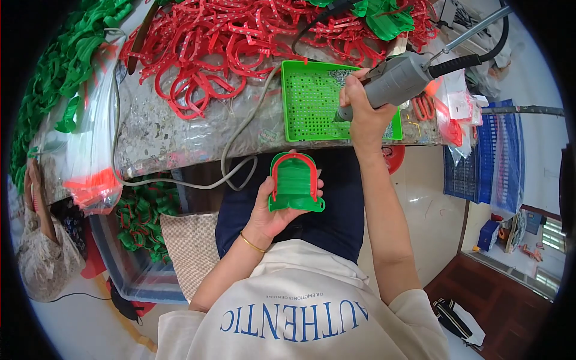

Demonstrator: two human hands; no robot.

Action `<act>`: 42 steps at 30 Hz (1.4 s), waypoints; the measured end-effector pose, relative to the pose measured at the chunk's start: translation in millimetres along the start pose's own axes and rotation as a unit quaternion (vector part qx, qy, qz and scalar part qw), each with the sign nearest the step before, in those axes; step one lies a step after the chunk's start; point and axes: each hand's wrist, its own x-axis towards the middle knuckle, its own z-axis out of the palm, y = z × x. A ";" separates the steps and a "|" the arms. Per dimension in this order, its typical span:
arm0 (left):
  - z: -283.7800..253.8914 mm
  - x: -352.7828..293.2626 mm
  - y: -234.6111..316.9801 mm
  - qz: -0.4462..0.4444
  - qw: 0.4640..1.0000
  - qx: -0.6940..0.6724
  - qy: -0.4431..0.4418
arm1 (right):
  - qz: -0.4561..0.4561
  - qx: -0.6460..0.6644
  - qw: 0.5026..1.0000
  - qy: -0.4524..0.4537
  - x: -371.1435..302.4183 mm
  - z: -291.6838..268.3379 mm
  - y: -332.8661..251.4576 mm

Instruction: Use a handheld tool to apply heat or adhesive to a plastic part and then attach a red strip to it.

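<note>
My left hand (270, 217) is closed around a green plastic shell (294, 180), held over my lap below the table edge. A red U-shaped band (314, 175) runs along the shell's rim. My right hand (371, 120) grips a grey electric screwdriver (399, 81), hung from a metal arm at the upper right. The screwdriver's tip points down to the left over a bright green perforated tray (285, 108). Small metal screws, too tiny to make out singly, lie in the tray. The screwdriver and shell are well apart.
Red U-shaped bands (222, 54) heap across the table's far side, with green shells (66, 66) piled at the far left. A grey cable (116, 132) loops over the table edge. Below left, a blue-grey bin (129, 282) holds several green-and-red pieces. Plastic bags (459, 108) lie right.
</note>
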 end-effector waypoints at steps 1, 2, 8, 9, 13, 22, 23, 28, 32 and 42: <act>0.5 0.6 0.1 0.005 1.000 -0.004 -0.004 | 0.002 0.000 1.000 0.000 0.0 0.1 0.1; 0.5 1.1 0.3 0.010 1.000 -0.008 -0.007 | 0.005 0.004 1.000 0.000 0.0 0.4 0.0; 0.0 0.6 1.4 0.003 1.000 -0.026 -0.004 | 0.005 0.015 1.000 -0.001 0.0 1.1 -8.4; -2.4 0.6 1.8 0.008 1.000 -0.026 0.001 | 0.005 0.020 1.000 0.004 0.8 3.5 -13.4; -3.4 3.0 -0.2 0.004 1.000 -0.023 -0.016 | 0.001 0.061 0.998 -0.002 -3.9 13.9 -45.7; 10.2 -3.5 -3.5 -0.013 1.000 -0.018 -0.009 | 0.094 0.144 0.975 -0.140 -70.4 44.2 -89.3; 11.9 -5.0 -3.5 -0.012 1.000 -0.017 -0.009 | 0.098 0.147 0.972 -0.155 -74.3 45.6 -88.7; 12.2 -6.1 -3.7 -0.022 1.000 -0.011 -0.006 | 0.070 0.115 0.978 -0.161 -84.5 47.1 -82.1; 11.5 -8.5 -4.6 -0.021 1.000 0.007 0.001 | 0.075 0.134 0.976 -0.153 -87.4 47.7 -80.6; 12.7 -13.6 -4.4 -0.013 1.000 0.022 0.011 | 0.056 0.125 0.975 -0.175 -93.4 46.4 -73.9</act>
